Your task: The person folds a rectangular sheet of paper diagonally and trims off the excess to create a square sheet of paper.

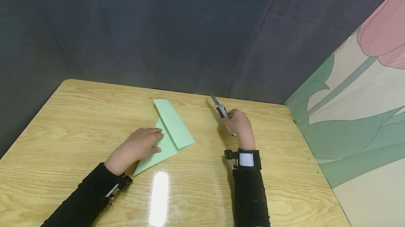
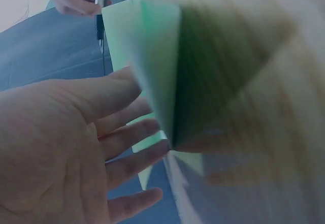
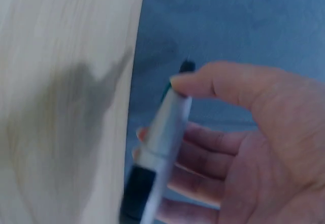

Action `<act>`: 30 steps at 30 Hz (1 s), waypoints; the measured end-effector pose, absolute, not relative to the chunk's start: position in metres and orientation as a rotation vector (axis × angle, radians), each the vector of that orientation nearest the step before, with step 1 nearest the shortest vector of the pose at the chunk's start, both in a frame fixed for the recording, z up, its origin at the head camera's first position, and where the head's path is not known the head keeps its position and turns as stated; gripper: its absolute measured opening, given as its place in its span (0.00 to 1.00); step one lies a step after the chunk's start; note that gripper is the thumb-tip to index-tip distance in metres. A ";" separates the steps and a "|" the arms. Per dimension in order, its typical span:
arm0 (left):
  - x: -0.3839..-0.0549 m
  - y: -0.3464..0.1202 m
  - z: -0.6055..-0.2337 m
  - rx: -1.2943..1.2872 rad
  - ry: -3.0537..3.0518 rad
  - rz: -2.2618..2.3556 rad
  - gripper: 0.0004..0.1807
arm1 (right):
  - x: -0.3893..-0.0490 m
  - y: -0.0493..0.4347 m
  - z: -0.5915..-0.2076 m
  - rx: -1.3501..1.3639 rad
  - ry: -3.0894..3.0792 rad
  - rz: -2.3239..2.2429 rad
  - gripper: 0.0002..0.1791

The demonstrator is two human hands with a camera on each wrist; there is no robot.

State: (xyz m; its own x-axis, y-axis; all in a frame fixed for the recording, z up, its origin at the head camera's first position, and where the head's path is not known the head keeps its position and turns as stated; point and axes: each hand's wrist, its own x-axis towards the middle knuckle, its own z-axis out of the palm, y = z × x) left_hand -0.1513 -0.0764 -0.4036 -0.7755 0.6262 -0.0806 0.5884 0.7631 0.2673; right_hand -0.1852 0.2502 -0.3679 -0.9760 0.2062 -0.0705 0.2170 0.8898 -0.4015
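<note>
Head view: my left hand (image 1: 139,146) lies flat, fingers straight, pinning the folded green paper (image 1: 169,132) mid-desk (image 1: 63,121) toward the far edge. My right hand (image 1: 239,125) grips a pen (image 1: 221,110), tip raised. Left wrist view: fingers (image 2: 129,142) spread against the paper (image 2: 147,56). Right wrist view: thumb and fingers (image 3: 223,84) pinch the pen (image 3: 162,142).

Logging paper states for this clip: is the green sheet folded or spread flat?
Folded. The green paper shows a long flap doubled over a triangular layer beneath, with a crease between. The left hand rests flat on it.
</note>
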 end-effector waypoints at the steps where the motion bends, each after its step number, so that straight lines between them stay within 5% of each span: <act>1: -0.151 -0.077 -0.402 0.965 2.800 0.325 0.29 | -0.185 0.246 -0.367 0.301 3.014 -0.658 0.19; 14: -0.145 -0.079 -0.395 1.010 2.928 0.253 0.21 | -0.180 0.209 -0.360 -0.027 2.868 -0.524 0.18; 30: -0.135 -0.065 -0.407 1.210 2.781 0.287 0.17 | -0.180 0.212 -0.366 -0.020 2.860 -0.495 0.19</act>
